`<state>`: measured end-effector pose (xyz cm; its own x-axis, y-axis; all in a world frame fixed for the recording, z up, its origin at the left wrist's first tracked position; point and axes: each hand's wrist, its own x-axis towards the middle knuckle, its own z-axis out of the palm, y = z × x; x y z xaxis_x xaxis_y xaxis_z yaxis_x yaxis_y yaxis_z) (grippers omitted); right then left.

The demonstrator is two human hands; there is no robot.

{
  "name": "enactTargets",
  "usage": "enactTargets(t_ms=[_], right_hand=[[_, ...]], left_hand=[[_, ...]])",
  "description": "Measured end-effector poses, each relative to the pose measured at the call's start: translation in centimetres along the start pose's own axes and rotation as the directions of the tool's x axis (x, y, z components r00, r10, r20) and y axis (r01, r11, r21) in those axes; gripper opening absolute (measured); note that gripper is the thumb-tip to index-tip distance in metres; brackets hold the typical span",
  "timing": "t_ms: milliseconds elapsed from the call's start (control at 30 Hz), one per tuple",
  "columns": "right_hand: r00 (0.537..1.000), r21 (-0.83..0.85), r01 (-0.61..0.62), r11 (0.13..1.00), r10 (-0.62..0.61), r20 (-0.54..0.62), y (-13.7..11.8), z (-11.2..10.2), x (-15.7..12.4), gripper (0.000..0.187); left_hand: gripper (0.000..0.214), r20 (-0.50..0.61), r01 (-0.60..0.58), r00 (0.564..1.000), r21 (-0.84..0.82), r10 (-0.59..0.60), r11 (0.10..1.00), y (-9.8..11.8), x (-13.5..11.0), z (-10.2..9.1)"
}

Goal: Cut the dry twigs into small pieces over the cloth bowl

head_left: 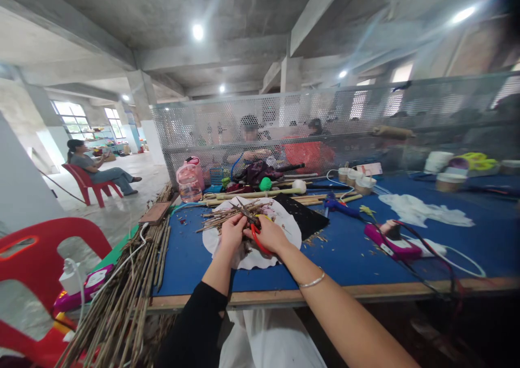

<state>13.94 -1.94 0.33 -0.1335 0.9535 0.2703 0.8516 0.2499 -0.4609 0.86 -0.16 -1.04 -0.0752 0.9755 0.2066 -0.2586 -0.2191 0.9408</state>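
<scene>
My left hand is closed round a bundle of thin brown twigs that fans out to the left over a white cloth on the blue table. My right hand, with a silver bangle on its wrist, grips red-handled scissors whose blades point up into the twigs. Both hands meet over the cloth near the table's front edge.
A big pile of long sticks leans off the table's left end beside a red plastic chair. A pink glue gun with cables, white rags, cups, a pink bottle and a mesh screen lie farther back. People sit behind the screen and at far left.
</scene>
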Motion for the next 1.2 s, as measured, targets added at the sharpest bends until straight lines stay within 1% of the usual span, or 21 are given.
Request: enactTargets(t_ms=[133, 233, 300, 400, 467, 567, 667, 733, 833, 933, 1000, 1100, 1200], right_hand=[[0.999, -0.023, 0.027, 0.999, -0.028, -0.034, 0.05, 0.13, 0.08, 0.056], [1.000, -0.010, 0.003, 1.000, -0.004, -0.026, 0.02, 0.08, 0.12, 0.054], [1.000, -0.002, -0.020, 1.000, 0.020, -0.006, 0.01, -0.05, 0.12, 0.051], [1.000, 0.009, -0.023, 1.000, 0.023, 0.007, 0.04, -0.24, 0.13, 0.048], [1.000, 0.022, -0.022, 1.000, 0.022, -0.003, 0.08, -0.29, 0.16, 0.047], [0.999, 0.024, -0.029, 0.999, 0.029, -0.025, 0.13, -0.24, 0.22, 0.044], [0.999, 0.015, -0.021, 1.000, 0.021, -0.035, 0.20, -0.10, 0.25, 0.042], [0.999, 0.009, -0.021, 1.000, 0.022, -0.030, 0.24, -0.01, 0.23, 0.041], [0.999, -0.001, -0.022, 1.000, 0.022, -0.039, 0.23, 0.11, 0.16, 0.044], [0.998, 0.000, 0.006, 1.000, -0.006, -0.066, 0.17, 0.19, 0.09, 0.049], [0.997, 0.006, 0.027, 1.000, -0.026, -0.074, 0.13, 0.21, 0.08, 0.050], [0.998, 0.039, 0.031, 0.999, -0.029, -0.059, 0.17, 0.18, 0.13, 0.047], [1.000, 0.073, 0.000, 0.997, 0.000, -0.003, 0.33, 0.14, 0.26, 0.044]], left_hand=[[0.027, -0.012, -0.043, 0.999, 0.068, 0.044, 0.997, 0.17, -0.20, 0.09], [0.025, -0.013, -0.054, 0.998, 0.084, 0.055, 0.995, 0.15, -0.26, 0.05], [0.026, -0.020, -0.053, 0.998, 0.100, 0.055, 0.994, 0.12, -0.25, 0.00], [0.029, -0.045, -0.037, 0.998, 0.094, 0.041, 0.995, 0.05, -0.18, -0.03], [0.030, -0.057, -0.038, 0.997, 0.098, 0.044, 0.994, -0.06, -0.11, -0.03], [0.025, -0.069, -0.042, 0.996, 0.150, 0.053, 0.988, -0.27, -0.01, -0.07], [0.022, -0.055, -0.045, 0.997, 0.167, 0.055, 0.985, -0.26, -0.04, -0.17], [0.022, -0.062, -0.061, 0.995, 0.184, 0.074, 0.981, -0.06, -0.15, -0.24], [0.020, -0.089, -0.102, 0.988, 0.268, 0.130, 0.958, 0.31, -0.43, -0.33], [0.016, -0.053, -0.143, 0.983, 0.368, 0.175, 0.919, 0.47, -0.69, -0.38], [0.015, -0.046, -0.162, 0.980, 0.390, 0.195, 0.906, 0.42, -0.75, -0.43], [0.014, -0.070, -0.180, 0.973, 0.375, 0.221, 0.909, 0.29, -0.70, -0.56], [0.016, -0.063, -0.188, 0.972, 0.377, 0.228, 0.907, 0.29, -0.63, -0.69]])
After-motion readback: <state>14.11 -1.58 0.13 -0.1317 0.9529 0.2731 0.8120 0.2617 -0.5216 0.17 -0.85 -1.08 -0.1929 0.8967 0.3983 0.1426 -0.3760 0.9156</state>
